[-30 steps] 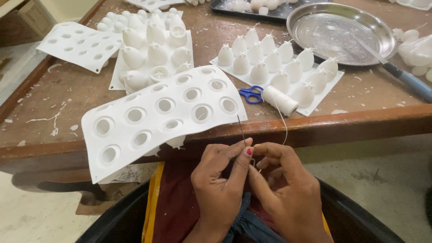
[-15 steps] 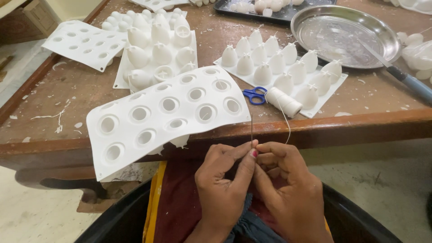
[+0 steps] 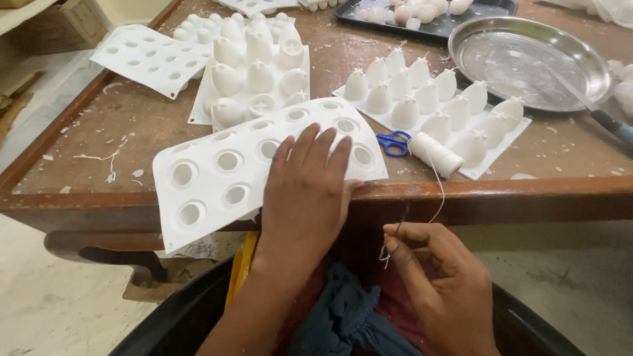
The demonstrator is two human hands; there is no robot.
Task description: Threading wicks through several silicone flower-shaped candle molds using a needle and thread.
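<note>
My left hand [image 3: 305, 191] lies flat, palm down and fingers spread, on a white silicone mould [image 3: 224, 165] with round holes that overhangs the near table edge. Below the table edge, my right hand [image 3: 435, 277] pinches a needle with white thread [image 3: 440, 191] between thumb and fingers. The thread runs up to a white spool [image 3: 436, 155] lying on the table. Small blue-handled scissors [image 3: 394, 142] lie just left of the spool.
A white tray of cone-shaped wax pieces [image 3: 435, 109] sits behind the spool. More moulds [image 3: 254, 66] and a flat holed sheet [image 3: 151, 56] lie at the back left. A round metal plate [image 3: 527, 56] with a knife [image 3: 606, 118] stands at right. The wooden table edge [image 3: 494, 198] runs across.
My left hand has left the right hand and moved up onto the white mould. The right hand stays low, holding the needle and thread.
</note>
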